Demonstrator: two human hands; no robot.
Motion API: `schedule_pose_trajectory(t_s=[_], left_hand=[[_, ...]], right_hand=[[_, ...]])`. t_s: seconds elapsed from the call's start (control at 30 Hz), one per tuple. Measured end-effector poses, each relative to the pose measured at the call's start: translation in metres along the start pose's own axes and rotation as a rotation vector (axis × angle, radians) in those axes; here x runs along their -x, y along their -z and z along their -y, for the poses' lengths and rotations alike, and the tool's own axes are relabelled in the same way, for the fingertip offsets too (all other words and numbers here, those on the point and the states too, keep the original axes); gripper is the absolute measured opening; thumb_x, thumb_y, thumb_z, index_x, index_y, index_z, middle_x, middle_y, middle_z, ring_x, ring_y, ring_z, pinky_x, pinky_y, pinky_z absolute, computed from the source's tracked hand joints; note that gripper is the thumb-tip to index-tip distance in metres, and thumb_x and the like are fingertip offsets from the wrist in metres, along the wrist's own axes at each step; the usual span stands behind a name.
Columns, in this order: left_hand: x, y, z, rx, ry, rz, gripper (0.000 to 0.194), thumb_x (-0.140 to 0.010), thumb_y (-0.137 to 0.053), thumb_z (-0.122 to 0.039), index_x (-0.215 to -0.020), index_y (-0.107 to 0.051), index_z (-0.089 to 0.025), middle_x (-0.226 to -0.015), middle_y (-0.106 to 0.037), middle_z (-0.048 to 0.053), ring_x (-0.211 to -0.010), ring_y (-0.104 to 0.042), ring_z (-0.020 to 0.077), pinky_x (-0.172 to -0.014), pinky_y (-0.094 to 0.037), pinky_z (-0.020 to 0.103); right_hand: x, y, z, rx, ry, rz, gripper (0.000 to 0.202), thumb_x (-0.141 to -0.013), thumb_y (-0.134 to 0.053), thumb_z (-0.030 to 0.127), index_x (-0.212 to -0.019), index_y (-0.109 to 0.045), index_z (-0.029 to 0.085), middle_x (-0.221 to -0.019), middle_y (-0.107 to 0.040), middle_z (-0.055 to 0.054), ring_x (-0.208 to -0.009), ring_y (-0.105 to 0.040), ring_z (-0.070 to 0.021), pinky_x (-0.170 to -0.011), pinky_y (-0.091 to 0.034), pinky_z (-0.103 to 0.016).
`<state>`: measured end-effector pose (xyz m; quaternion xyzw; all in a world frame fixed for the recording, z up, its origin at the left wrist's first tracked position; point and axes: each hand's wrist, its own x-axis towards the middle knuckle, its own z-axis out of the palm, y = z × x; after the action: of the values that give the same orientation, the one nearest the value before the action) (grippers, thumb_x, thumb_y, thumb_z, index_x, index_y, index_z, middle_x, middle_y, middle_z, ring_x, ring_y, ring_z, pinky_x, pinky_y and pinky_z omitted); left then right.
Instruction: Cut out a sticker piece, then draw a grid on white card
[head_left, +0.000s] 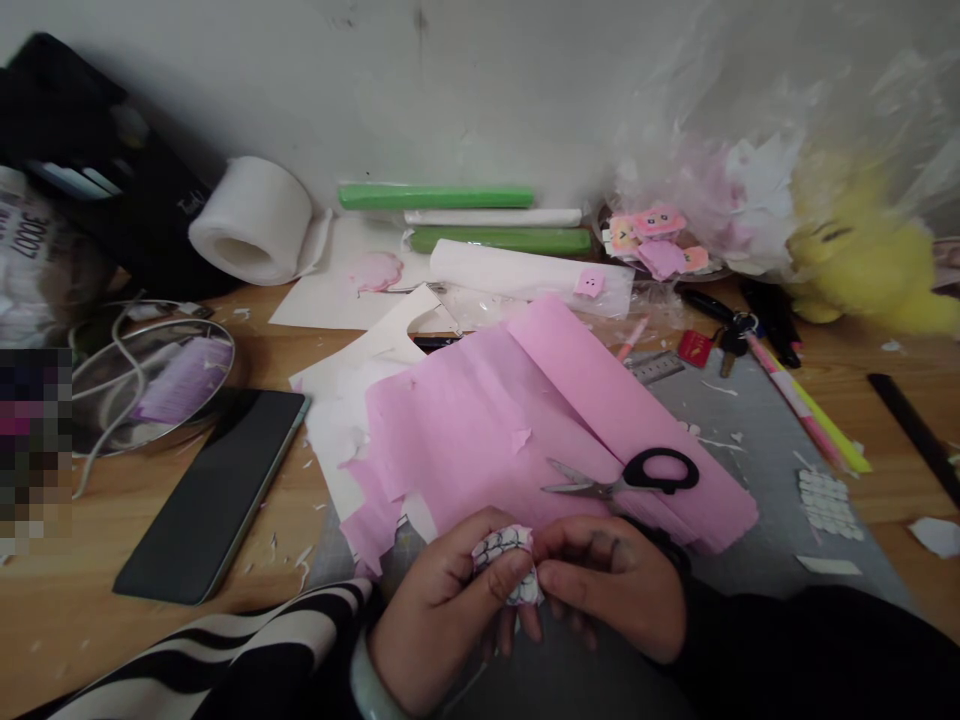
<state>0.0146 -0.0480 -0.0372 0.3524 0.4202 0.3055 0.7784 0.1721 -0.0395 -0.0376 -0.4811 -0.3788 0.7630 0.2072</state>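
Between my hands is a small paper cutout (501, 543), white with dark curved lines and a pink edge. My left hand (442, 600) grips it, thumb pressed across its front. The fingers of my right hand (611, 580) are pinched at the cutout's right edge. Just beyond my hands lies a crumpled sheet of pink paper (465, 430), its right side folded or rolled into a long strip. A pair of scissors (619, 480) with black handles rests on the pink paper, blades slightly apart and pointing left.
A dark phone (214, 495) and a metal bowl (225, 385) are at left. A toilet paper roll (259, 220) and green rolls (435, 196) stand along the wall. Keys (739, 335), pens and a yellow plush toy (862, 240) sit at right. Paper scraps litter the grey mat (757, 450).
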Motion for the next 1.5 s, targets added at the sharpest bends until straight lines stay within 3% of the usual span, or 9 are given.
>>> schedule_pose_trajectory(t_s=[0.2, 0.37, 0.53, 0.67, 0.83, 1.03, 1.17, 1.5], left_hand=[[0.003, 0.003, 0.002, -0.108, -0.043, -0.008, 0.028, -0.081, -0.055, -0.042, -0.077, -0.053, -0.015, -0.056, -0.059, 0.000, -0.043, -0.047, 0.0069, -0.041, -0.037, 0.016], [0.002, 0.002, 0.002, -0.170, -0.097, 0.025, 0.027, -0.083, -0.052, -0.041, -0.078, -0.053, -0.015, -0.056, -0.057, -0.001, -0.043, -0.046, 0.0069, -0.041, -0.035, 0.016], [0.002, 0.001, 0.000, -0.242, -0.084, 0.035, 0.023, -0.084, -0.051, -0.039, -0.081, -0.053, -0.016, -0.057, -0.056, -0.001, -0.046, -0.046, 0.0083, -0.043, -0.035, 0.018], [0.002, 0.000, -0.002, -0.307, -0.114, -0.010, 0.011, -0.080, -0.054, -0.028, -0.079, -0.054, -0.016, -0.062, -0.055, -0.001, -0.055, -0.049, 0.0108, -0.052, -0.039, 0.021], [0.001, -0.001, -0.006, -0.361, -0.149, 0.032, 0.010, -0.079, -0.052, -0.018, -0.070, -0.057, -0.016, -0.061, -0.053, -0.002, -0.059, -0.047, 0.0110, -0.059, -0.040, 0.021], [0.000, 0.002, -0.003, -0.204, -0.066, 0.043, 0.022, -0.082, -0.054, -0.033, -0.067, -0.055, -0.015, -0.056, -0.053, -0.002, -0.047, -0.043, 0.0081, -0.045, -0.035, 0.018], [0.000, 0.003, 0.000, -0.133, 0.013, 0.003, 0.033, -0.075, -0.059, -0.046, -0.064, -0.052, -0.015, -0.052, -0.052, -0.002, -0.043, -0.043, 0.0075, -0.041, -0.034, 0.017], [-0.001, 0.003, 0.002, -0.117, 0.031, -0.019, 0.040, -0.071, -0.061, -0.054, -0.068, -0.051, -0.016, -0.050, -0.050, -0.003, -0.040, -0.041, 0.0061, -0.039, -0.033, 0.016]], right_hand=[[0.001, 0.001, -0.002, 0.015, 0.011, 0.028, 0.037, -0.067, -0.062, 0.047, -0.077, -0.059, 0.012, -0.055, -0.055, 0.001, -0.043, -0.044, -0.0048, -0.036, -0.035, -0.015], [-0.001, -0.001, 0.001, 0.051, -0.050, -0.001, 0.024, -0.063, -0.062, 0.037, -0.067, -0.055, 0.014, -0.050, -0.053, 0.004, -0.038, -0.042, -0.0041, -0.035, -0.034, -0.016], [-0.003, -0.006, 0.000, 0.067, -0.031, -0.080, 0.009, -0.058, -0.056, 0.024, -0.057, -0.051, 0.017, -0.046, -0.053, 0.004, -0.038, -0.042, -0.0050, -0.036, -0.031, -0.017], [-0.003, -0.011, 0.000, 0.062, 0.016, -0.220, 0.009, -0.053, -0.052, 0.015, -0.047, -0.046, 0.018, -0.041, -0.046, 0.007, -0.039, -0.038, -0.0038, -0.038, -0.028, -0.017], [-0.001, -0.011, 0.008, 0.093, -0.031, -0.259, 0.007, -0.052, -0.050, 0.020, -0.046, -0.046, 0.019, -0.038, -0.039, 0.010, -0.033, -0.032, -0.0028, -0.031, -0.025, -0.016], [-0.003, -0.003, 0.007, 0.006, -0.078, -0.153, 0.021, -0.057, -0.053, 0.037, -0.062, -0.051, 0.016, -0.043, -0.048, 0.007, -0.033, -0.041, -0.0041, -0.032, -0.034, -0.016], [-0.003, -0.004, 0.005, -0.010, -0.068, -0.125, 0.022, -0.055, -0.057, 0.036, -0.062, -0.051, 0.016, -0.044, -0.049, 0.008, -0.033, -0.042, -0.0037, -0.032, -0.035, -0.016], [-0.006, -0.002, 0.002, 0.023, -0.036, -0.071, 0.025, -0.055, -0.060, 0.036, -0.062, -0.049, 0.016, -0.049, -0.049, 0.005, -0.037, -0.041, -0.0032, -0.034, -0.034, -0.016]])
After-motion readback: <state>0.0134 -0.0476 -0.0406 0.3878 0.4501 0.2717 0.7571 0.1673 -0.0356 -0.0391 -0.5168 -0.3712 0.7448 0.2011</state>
